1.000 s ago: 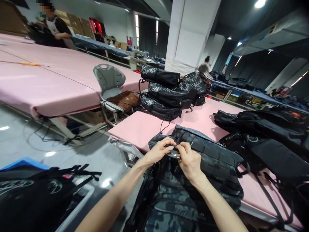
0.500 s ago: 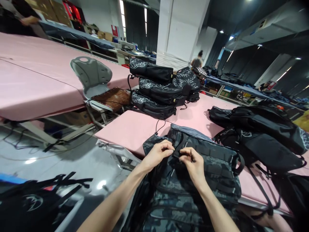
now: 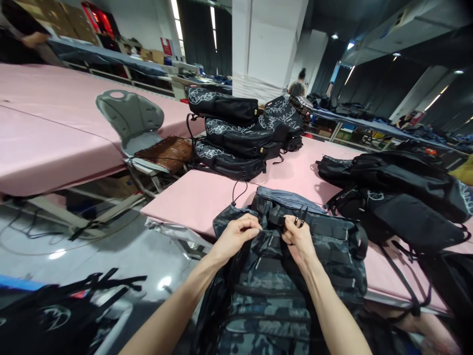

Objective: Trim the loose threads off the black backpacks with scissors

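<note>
While I'm watching this through the head cam from way over here, the camo bag (image 3: 269, 296) is sitting right in the near middle, up against the near edge of a pink table (image 3: 192, 197) with its upper part lying on top. My left hand (image 3: 236, 236) is at the upper left part of that bag, thumb and forefinger pressed together, but honestly I can't tell if there's a thread or a bit of strap caught between them. My right hand (image 3: 300, 239) is just to the right of it, fingers curled around some small black snips (image 3: 303, 217), blades poking up toward the far side. Its thumb side is right by a dark strap too, though I can't make out whether that's pinched as well. Over on the far left of the same table there's a stack of black bags (image 3: 232, 133) with white scribbly prints, and more black bags (image 3: 402, 182) are piled on the right. A grey chair (image 3: 133, 116) is off to the left, and a co-worker (image 3: 22, 34), partly cut off, is at the far left.
</note>
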`<state>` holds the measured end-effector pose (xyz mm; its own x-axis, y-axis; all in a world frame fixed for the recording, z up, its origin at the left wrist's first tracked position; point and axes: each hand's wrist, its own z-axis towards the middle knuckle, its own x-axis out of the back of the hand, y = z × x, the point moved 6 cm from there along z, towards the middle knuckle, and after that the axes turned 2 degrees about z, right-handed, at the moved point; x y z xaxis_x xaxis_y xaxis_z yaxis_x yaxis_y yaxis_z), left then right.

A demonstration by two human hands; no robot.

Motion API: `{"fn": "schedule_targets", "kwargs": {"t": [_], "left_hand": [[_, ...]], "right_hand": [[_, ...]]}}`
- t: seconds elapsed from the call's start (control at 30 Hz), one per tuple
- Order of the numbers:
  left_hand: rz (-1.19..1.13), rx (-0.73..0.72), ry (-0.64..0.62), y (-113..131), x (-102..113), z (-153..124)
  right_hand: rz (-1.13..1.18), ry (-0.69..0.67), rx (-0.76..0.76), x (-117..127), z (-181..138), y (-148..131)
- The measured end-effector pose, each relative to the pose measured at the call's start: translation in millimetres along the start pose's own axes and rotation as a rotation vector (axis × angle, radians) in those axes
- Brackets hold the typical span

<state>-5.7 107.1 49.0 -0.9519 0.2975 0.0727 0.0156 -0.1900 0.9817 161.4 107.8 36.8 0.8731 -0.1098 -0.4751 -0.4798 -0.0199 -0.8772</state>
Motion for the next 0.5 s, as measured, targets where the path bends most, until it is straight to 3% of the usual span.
{"fn": "schedule_targets", "kwargs": {"t": [0.5], "left_hand": [[-0.097, 0.061, 0.063, -5.1, -2.6, -2.9]], "right_hand": [[0.052, -0.033, -0.007, 3.7, -0.8, -0.1]]}}
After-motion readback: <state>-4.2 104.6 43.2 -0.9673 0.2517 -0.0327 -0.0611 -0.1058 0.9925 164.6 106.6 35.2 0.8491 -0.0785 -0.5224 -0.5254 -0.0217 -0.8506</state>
